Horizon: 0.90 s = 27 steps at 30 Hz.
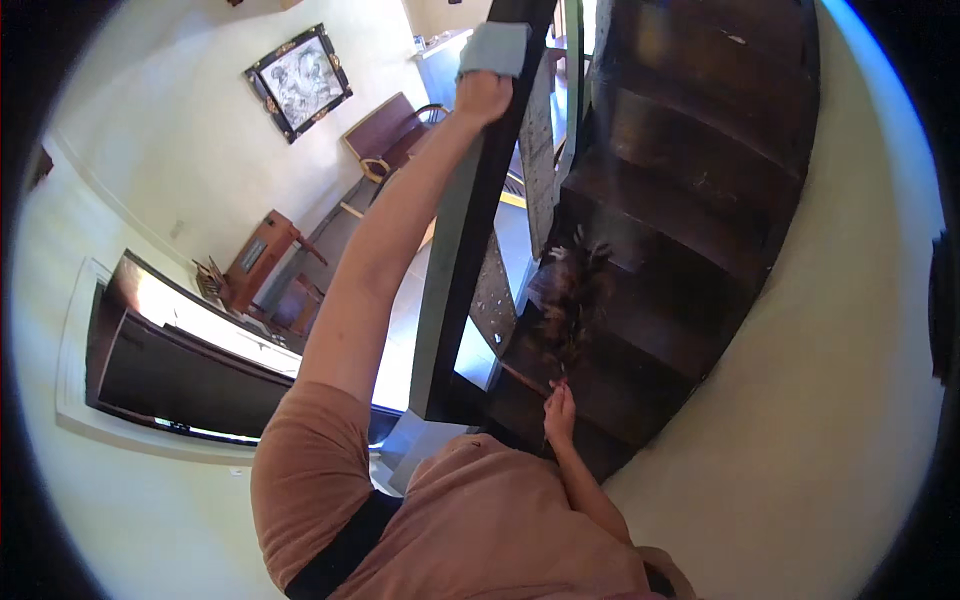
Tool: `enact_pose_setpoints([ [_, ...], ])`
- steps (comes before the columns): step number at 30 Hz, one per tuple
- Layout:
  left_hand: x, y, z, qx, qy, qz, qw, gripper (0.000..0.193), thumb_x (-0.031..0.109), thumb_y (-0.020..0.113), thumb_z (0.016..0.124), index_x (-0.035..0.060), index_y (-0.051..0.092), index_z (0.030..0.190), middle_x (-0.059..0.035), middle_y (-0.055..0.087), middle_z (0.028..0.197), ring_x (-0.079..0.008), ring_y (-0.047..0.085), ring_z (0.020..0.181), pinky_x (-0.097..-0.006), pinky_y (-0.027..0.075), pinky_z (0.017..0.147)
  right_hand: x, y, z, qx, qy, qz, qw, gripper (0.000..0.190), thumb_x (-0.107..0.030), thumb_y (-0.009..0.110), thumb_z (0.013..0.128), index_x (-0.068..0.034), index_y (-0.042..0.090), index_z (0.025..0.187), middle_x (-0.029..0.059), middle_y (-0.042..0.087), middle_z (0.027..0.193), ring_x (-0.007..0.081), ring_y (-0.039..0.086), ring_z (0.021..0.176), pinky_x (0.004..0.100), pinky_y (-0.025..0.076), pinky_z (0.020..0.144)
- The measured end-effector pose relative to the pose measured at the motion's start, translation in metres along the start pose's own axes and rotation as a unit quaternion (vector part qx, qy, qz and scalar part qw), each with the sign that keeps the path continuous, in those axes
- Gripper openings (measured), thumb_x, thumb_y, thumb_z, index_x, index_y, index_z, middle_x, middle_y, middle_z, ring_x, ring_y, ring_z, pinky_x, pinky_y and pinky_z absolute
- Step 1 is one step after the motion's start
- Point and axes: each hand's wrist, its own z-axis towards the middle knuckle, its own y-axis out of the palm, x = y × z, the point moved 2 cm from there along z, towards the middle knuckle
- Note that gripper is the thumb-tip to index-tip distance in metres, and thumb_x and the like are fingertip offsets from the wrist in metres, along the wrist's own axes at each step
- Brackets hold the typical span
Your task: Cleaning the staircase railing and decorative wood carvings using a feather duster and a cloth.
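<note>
My left hand [484, 97] reaches far forward on an outstretched arm, pressing a pale grey-blue cloth [493, 49] onto the dark handrail [480, 206] of a staircase. The fingers are partly hidden by the cloth. Lower down and closer to my body, my right hand [559, 414] grips the handle end of a brown feather duster [574, 296]. Its feathers look blurred and spread over the dark wooden stair steps [660, 300], beside the speckled balusters [493, 296]. I cannot tell whether the feathers touch a step.
A plain cream wall [810, 420] borders the stairs on the right. Beyond the rail lies a room with a wooden bench [386, 139], a framed picture [300, 82], a small wooden desk [262, 251] and a large flat-screen television [195, 367].
</note>
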Motion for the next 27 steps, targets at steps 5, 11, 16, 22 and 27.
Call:
enact_pose_setpoints([
  [5, 0.013, 0.005, -0.004, -0.055, 0.034, 0.021, 0.998, 0.029, 0.020, 0.046, 0.082, 0.0010, 0.061, 0.099, -0.0255, 0.060, 0.102, -0.0436, 0.056, 0.096, -0.0505, 0.042, 0.087, 0.035, -0.031, -0.015, 0.045, 0.035, 0.006, 0.998, 0.030, -0.024, 0.038, 0.099, -0.002, 0.056, 0.107, -0.0040, 0.040, 0.062, 0.0044, 0.037, 0.054, 0.0199, 0.032, 0.049],
  [11, 0.000, -0.036, -0.134, -0.058, 0.216, 0.000, 0.975, 0.042, 0.013, 0.049, 0.077, 0.0001, 0.055, 0.116, -0.0244, 0.047, 0.126, -0.0446, 0.035, 0.123, -0.0543, 0.021, 0.106, 0.052, -0.028, -0.016, 0.093, 0.062, 0.048, 0.993, 0.031, -0.025, 0.037, 0.099, -0.002, 0.054, 0.112, -0.0023, 0.040, 0.062, 0.0074, 0.040, 0.055, 0.0238, 0.034, 0.051],
  [16, 0.003, -0.014, -0.062, -0.070, 0.146, 0.148, 0.976, 0.032, 0.016, 0.052, 0.076, 0.0000, 0.061, 0.103, -0.0243, 0.056, 0.112, -0.0379, 0.051, 0.108, -0.0500, 0.036, 0.096, 0.036, -0.031, -0.012, 0.103, 0.032, -0.051, 0.993, 0.029, -0.023, 0.038, 0.099, -0.003, 0.056, 0.108, -0.0031, 0.041, 0.061, 0.0051, 0.038, 0.052, 0.0204, 0.032, 0.047],
  [22, 0.034, -0.003, 0.027, -0.047, 0.230, 0.254, 0.938, 0.021, 0.019, 0.051, 0.077, 0.0024, 0.063, 0.082, -0.0175, 0.062, 0.072, -0.0356, 0.060, 0.063, -0.0475, 0.047, 0.062, 0.034, -0.020, -0.014, 0.101, 0.076, 0.012, 0.992, 0.028, -0.022, 0.039, 0.098, -0.003, 0.056, 0.110, -0.0027, 0.041, 0.061, 0.0049, 0.038, 0.052, 0.0203, 0.032, 0.048],
  [27, 0.026, -0.013, -0.051, -0.040, 0.286, 0.236, 0.928, 0.034, 0.016, 0.049, 0.077, 0.0005, 0.061, 0.105, -0.0207, 0.057, 0.113, -0.0356, 0.050, 0.111, -0.0481, 0.036, 0.095, 0.054, -0.026, -0.018, 0.114, 0.051, 0.090, 0.988, 0.029, -0.022, 0.039, 0.098, -0.003, 0.057, 0.110, -0.0026, 0.041, 0.062, 0.0053, 0.038, 0.052, 0.0205, 0.033, 0.049],
])
